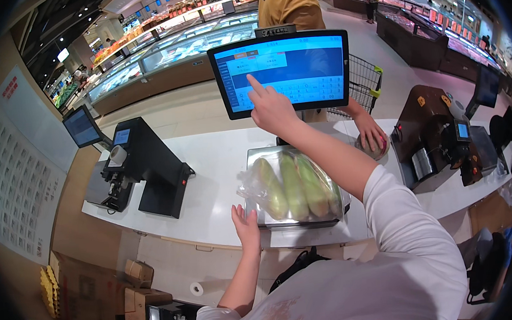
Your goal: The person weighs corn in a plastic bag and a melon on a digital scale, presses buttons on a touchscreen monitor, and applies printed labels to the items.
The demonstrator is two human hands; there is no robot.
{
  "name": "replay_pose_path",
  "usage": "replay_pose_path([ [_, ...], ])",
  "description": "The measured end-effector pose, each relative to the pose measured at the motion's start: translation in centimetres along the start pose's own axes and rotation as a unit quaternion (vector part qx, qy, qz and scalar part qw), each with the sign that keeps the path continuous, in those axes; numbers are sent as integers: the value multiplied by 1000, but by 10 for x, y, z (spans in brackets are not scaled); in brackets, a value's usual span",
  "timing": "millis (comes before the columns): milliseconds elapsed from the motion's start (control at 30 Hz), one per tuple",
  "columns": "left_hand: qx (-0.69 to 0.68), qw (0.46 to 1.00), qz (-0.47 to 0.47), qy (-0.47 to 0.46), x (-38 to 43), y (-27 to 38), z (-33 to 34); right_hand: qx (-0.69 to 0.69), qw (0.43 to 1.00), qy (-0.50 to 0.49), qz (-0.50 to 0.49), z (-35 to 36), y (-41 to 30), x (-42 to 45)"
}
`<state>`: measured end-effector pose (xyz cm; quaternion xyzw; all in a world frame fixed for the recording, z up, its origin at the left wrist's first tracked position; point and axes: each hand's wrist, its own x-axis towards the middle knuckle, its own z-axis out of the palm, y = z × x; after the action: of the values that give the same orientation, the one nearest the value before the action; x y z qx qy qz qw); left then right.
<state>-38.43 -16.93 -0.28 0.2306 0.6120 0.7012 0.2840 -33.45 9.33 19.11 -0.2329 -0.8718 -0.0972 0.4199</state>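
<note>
A clear plastic bag of unhusked corn ears (294, 188) lies on the steel weighing plate (252, 160) of a scale on the counter. My right hand (272, 107) is raised over the lower left part of the scale's touchscreen (321, 69), index finger stretched out, holding nothing; whether the fingertip touches the glass cannot be told. At the plate's left edge my left hand (247, 226) is empty with its fingers apart, just below the bag's loose end. Past my right forearm, another person's hand (371, 130) rests on a round item (374, 147) on the counter.
A person in a yellow top (289, 4) stands behind the screen by a shopping cart (355, 80). A black label printer (153, 168) is at the left of the white counter (211, 163), a brown machine (430, 137) at the right. Cardboard boxes (143, 304) stand low left.
</note>
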Motion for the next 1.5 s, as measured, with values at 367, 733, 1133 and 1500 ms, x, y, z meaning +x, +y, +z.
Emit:
replay_pose_path([
  [367,-16,999,25,37,8,-2,5,-19,997,-53,43,-30,9,4],
  [733,115,961,229,101,-3,69,30,114,884,8,453,-156,43,-375],
  [1133,414,698,582,-46,92,127,176,274,846,-92,448,-124,21,-426],
  [1500,419,712,563,28,150,130,207,268,843,-97,457,-122,18,-455],
])
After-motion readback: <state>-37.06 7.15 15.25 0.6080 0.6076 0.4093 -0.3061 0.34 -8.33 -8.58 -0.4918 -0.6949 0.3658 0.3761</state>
